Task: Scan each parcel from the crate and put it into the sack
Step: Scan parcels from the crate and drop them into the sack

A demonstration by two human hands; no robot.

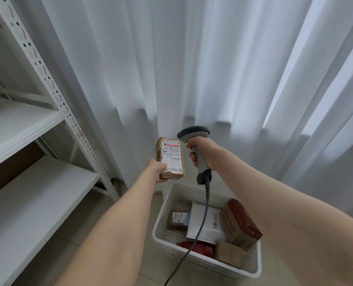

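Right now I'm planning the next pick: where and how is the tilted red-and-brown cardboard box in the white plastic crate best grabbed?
Probably across its long sides, coming from above. The red-and-brown cardboard box lies tilted at the right of the white plastic crate, beside the white padded mailer, with nothing covering its red top face.

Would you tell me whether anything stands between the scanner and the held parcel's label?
Nothing visible does: the scanner casts its red line on the barcode of the parcel, and the left hand grips lower down.
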